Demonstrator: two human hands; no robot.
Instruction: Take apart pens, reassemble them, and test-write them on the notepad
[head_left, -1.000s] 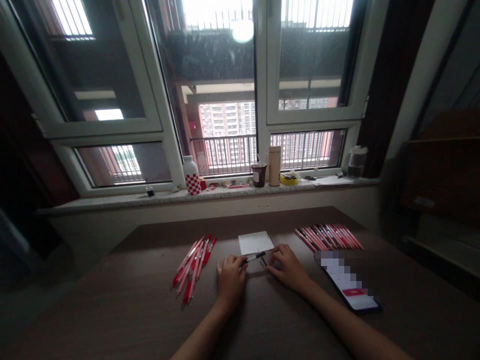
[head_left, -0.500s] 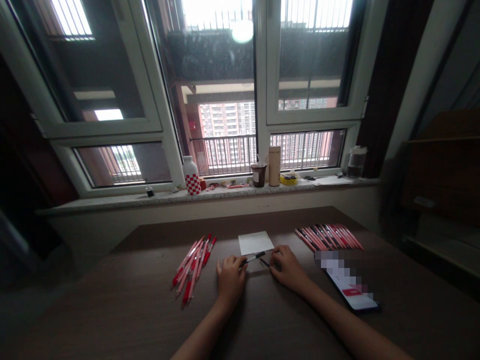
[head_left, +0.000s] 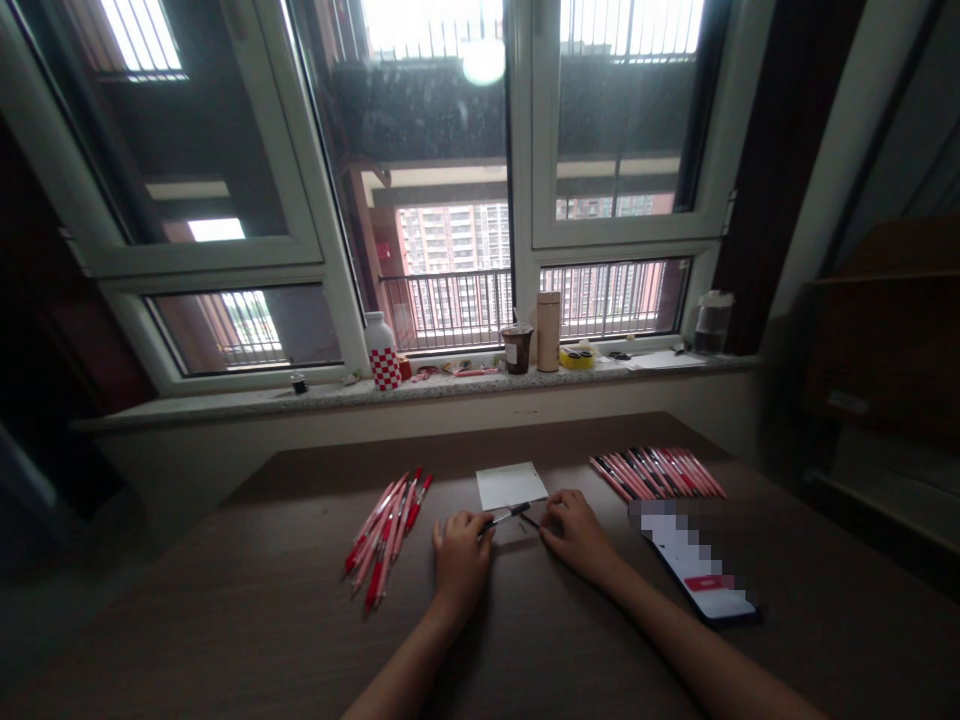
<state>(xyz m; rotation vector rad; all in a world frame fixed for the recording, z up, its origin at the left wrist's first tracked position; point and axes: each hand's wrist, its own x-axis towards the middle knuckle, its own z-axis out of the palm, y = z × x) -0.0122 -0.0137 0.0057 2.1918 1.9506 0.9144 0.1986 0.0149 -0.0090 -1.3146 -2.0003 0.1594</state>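
Note:
My left hand (head_left: 461, 550) is closed on a clear pen (head_left: 508, 516) whose black end points to the right, toward my other hand. Between the fingertips of my right hand (head_left: 574, 530) is a thin dark stick-like piece (head_left: 529, 521), too small to name surely. The two hands are apart, just above the brown table (head_left: 315, 640) or resting on it. Right behind them lies a white sheet of paper (head_left: 510, 486). To the left of my left hand is a loose pile of pink and red pens and pencils (head_left: 386, 535).
A neat row of pink, red and black pens and pencils (head_left: 660, 474) lies at the right back, with a phone (head_left: 709, 580) before it. On the windowsill (head_left: 337, 400) stand a checkered bottle (head_left: 383, 355), a drink cup (head_left: 517, 350), a tan flask (head_left: 548, 335) and yellow tape (head_left: 577, 358).
The dark piece at my right fingertips has shifted its angle slightly. Both hands and the clear pen are almost where they were.

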